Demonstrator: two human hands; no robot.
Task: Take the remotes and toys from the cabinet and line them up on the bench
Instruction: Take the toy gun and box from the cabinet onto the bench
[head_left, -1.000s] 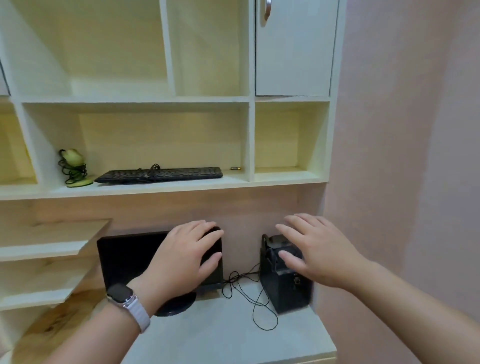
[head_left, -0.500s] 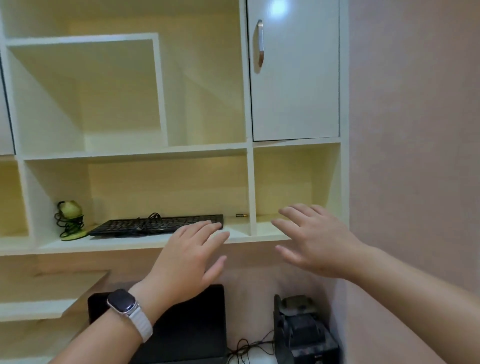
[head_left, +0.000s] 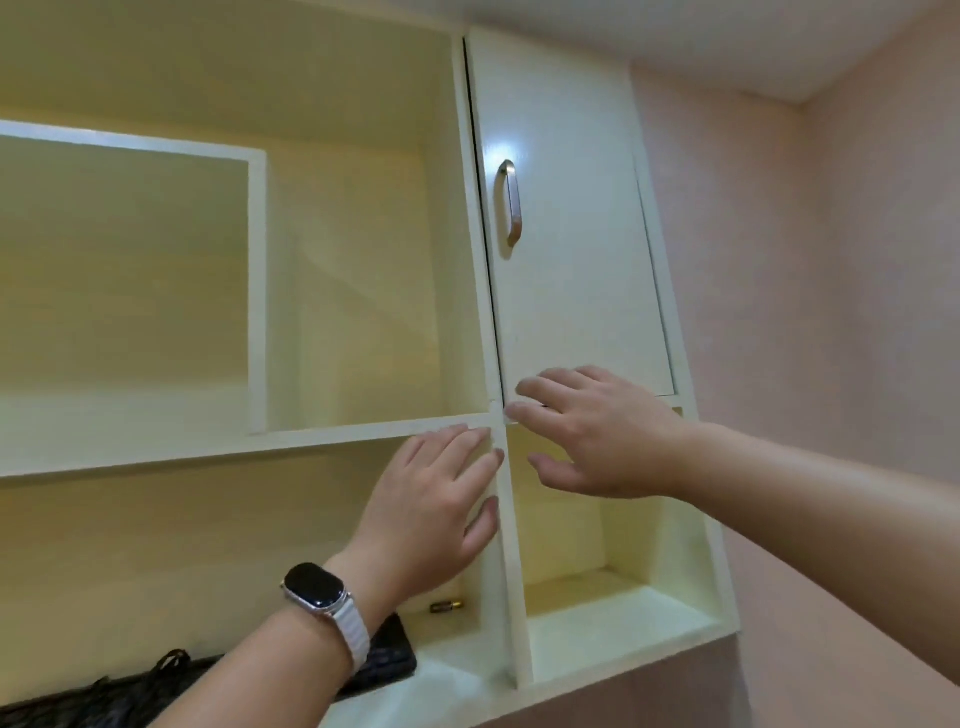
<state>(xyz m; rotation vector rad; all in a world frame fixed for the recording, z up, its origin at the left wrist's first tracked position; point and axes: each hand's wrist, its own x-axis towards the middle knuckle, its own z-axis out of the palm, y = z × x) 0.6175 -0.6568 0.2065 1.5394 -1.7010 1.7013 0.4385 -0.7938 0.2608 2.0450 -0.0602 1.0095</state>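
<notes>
The cabinet (head_left: 571, 249) is a pale cream laminate unit with a smooth, slightly glossy face, fixed against a matte pink wall (head_left: 831, 260). Its closed door (head_left: 582, 291) is a tall flat rectangle at the upper right, carrying a curved brushed-metal handle (head_left: 510, 202) near its left edge. To the left of the door are open box-shaped compartments with yellowish wood-grain backs, framed by square-edged white dividers.

The right hand (head_left: 597, 431) is raised in front of the door's lower edge, fingers spread and loose, its grip wide and holding nothing. The left hand (head_left: 436, 504) is up just beside the vertical divider below, palm away, fingers extended, grip likewise wide and empty. The left wrist wears a watch (head_left: 314, 592) with a dark rounded-rectangle face, a metal case and a white ribbed strap.

On the lower shelf (head_left: 457, 670), a black keyboard (head_left: 384, 660) with a tangled dark cord lies flat, partly hidden by the left forearm. Near it, by the divider, lies a small brass-coloured cylinder (head_left: 447, 606).
</notes>
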